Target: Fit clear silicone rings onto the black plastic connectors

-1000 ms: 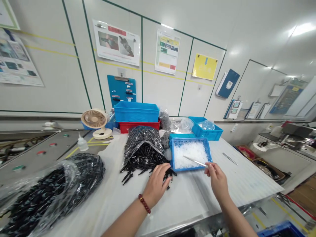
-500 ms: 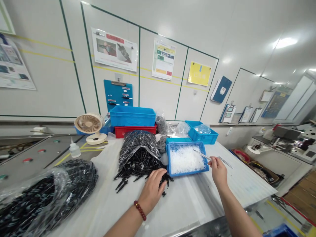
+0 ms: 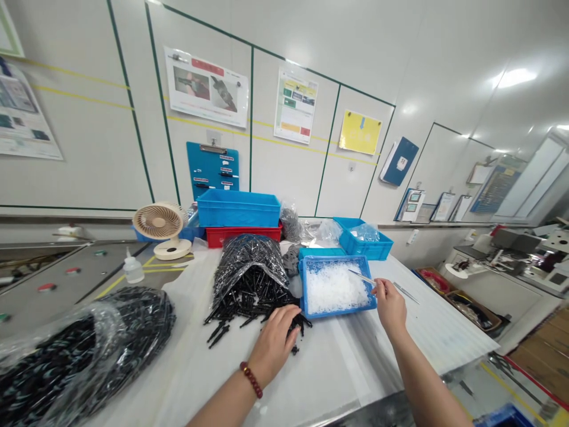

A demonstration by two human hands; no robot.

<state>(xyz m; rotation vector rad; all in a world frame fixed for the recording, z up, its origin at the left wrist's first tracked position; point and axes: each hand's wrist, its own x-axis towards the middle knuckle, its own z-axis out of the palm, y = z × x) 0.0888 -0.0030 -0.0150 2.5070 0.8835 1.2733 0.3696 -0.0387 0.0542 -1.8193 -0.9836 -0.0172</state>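
My right hand (image 3: 391, 305) pinches a pair of thin metal tweezers (image 3: 363, 277), whose tip points left over a shallow blue tray (image 3: 338, 312). Small white translucent pieces (image 3: 335, 287) fill that tray. Beside the tray's lower left corner, my left hand (image 3: 276, 341) rests palm down, fingers stretched out and thumb apart, over some loose slim black parts (image 3: 302, 321). Whatever lies under its palm is hidden. More black parts spill from the mouth of a clear plastic bag (image 3: 251, 255) just behind that hand.
Another clear bag of dark parts (image 3: 128, 332) lies at the left, near a small bottle (image 3: 133, 268) and a fan (image 3: 162, 228). Blue (image 3: 240, 210) and red (image 3: 213, 238) bins stand behind. A second metal tool (image 3: 406, 293) lies right of the tray on the white-covered table (image 3: 444, 332).
My right hand has shifted slightly left with the tweezers, whose tip stays over the white pieces. My left hand stays almost where it was.
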